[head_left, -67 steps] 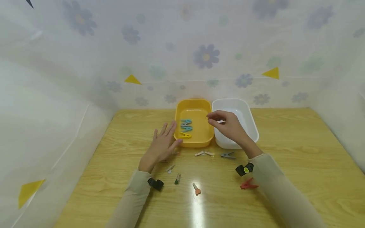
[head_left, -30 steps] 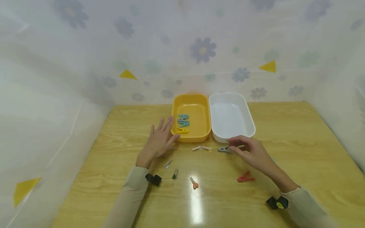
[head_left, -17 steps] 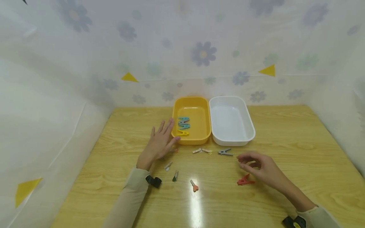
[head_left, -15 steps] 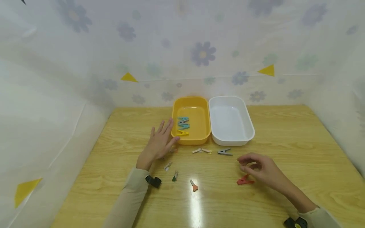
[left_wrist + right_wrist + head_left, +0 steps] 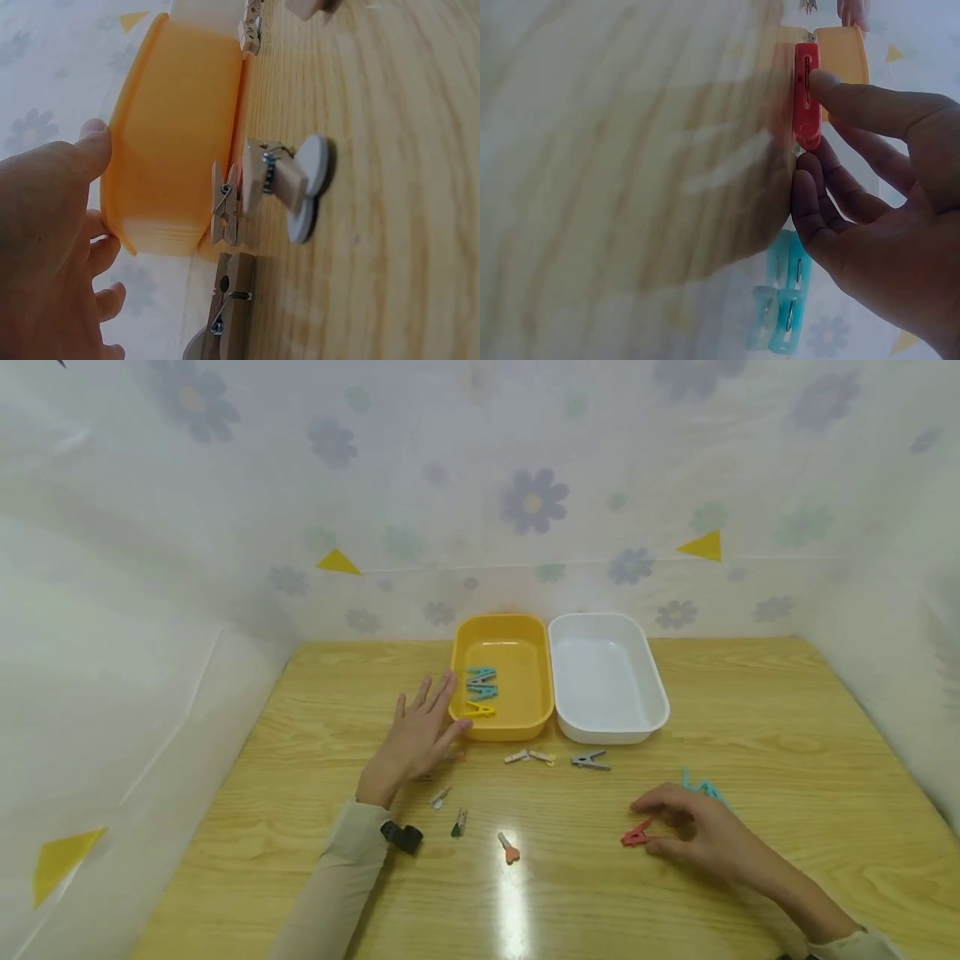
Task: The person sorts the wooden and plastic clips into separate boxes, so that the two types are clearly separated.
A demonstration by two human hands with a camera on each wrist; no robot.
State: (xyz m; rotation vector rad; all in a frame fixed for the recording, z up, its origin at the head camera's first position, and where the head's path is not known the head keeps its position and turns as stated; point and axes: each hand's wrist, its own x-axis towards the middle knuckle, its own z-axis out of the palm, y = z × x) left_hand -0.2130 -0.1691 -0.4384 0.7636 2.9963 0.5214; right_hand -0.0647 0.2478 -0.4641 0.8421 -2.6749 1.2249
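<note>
My left hand (image 5: 412, 739) rests against the left side of the yellow tray (image 5: 538, 710), fingers spread and thumb at its front corner. In the left wrist view the thumb touches the tray's rim. Over the table at the right, my right hand (image 5: 697, 827) has its bent fingers and thumb apart around a red clothespin (image 5: 633, 836), which lies on the table. In the right wrist view the thumb tip overlaps the red clothespin; a firm pinch does not show. Turquoise clothespins (image 5: 708, 790) lie just behind this hand, partly hidden by it.
Turquoise, grey and yellow clothespins (image 5: 480, 710) lie in the yellow tray. A white tray (image 5: 660, 714) stands against its right side. Before them lie a grey clothespin (image 5: 590, 761) and several small wooden clothespins (image 5: 516, 757), one with an orange heart (image 5: 512, 855). A patterned sheet hangs behind.
My right hand has moved from above the white tray, past the grey clothespin, down and right to the red one, uncovering turquoise clothespins. The left hand has stayed at the yellow tray.
</note>
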